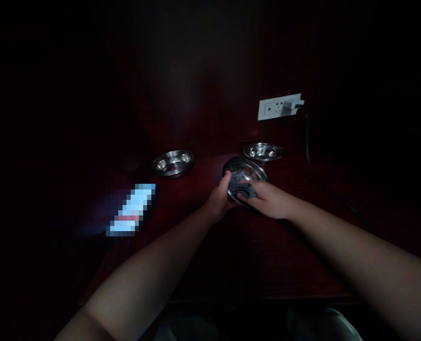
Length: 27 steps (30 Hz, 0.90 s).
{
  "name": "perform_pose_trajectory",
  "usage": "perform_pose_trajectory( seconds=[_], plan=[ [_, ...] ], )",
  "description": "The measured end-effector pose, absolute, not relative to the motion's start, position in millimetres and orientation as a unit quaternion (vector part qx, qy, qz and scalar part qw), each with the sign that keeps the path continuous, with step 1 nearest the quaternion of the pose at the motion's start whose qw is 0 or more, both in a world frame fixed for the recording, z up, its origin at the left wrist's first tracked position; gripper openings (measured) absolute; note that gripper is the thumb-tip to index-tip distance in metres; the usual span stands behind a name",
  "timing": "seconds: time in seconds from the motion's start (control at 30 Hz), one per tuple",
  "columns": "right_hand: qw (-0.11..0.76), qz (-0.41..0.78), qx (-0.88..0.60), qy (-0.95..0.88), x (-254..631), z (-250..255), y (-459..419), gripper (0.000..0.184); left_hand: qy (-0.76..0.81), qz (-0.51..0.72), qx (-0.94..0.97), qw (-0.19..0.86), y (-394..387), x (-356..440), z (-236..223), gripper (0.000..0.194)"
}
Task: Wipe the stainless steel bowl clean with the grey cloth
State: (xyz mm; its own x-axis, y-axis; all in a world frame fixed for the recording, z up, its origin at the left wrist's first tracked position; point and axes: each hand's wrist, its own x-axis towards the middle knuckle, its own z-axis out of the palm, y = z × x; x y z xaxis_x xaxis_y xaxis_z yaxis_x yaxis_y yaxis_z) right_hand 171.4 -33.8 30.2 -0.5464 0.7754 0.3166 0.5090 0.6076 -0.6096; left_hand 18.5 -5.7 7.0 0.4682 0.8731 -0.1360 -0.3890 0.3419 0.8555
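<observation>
A shiny metal bowl is held tilted over the dark red table. Its rim is gripped by my left hand, with the thumb over the near left edge and the other fingers hidden beneath. My right hand is closed on a bunched grey cloth, which presses against the inside of the bowl. Behind it, to the right, another metal bowl stands upright. On the left sits a small stack of metal bowls, several rims showing.
A lit phone, its screen blurred out, lies at the left with a thin cable beside it. On the back wall is a white socket plate with a plug in it. The plug's black cord runs down onto the table's right side.
</observation>
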Motion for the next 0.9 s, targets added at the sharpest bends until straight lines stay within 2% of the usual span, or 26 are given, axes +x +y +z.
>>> perform_pose_trajectory(
  seconds=[0.53, 0.9],
  plan=[
    [0.288, 0.227, -0.378, -0.850, 170.7, 32.0, -35.3, 0.024, 0.287, 0.421, 0.399, 0.762, -6.4, 18.0, 5.2, 0.051],
    [0.301, 0.234, -0.354, -0.854, 170.1, 32.4, -34.4, 0.022, 0.325, 0.472, 0.385, 0.723, -5.7, 21.0, 0.3, 0.054]
  ],
)
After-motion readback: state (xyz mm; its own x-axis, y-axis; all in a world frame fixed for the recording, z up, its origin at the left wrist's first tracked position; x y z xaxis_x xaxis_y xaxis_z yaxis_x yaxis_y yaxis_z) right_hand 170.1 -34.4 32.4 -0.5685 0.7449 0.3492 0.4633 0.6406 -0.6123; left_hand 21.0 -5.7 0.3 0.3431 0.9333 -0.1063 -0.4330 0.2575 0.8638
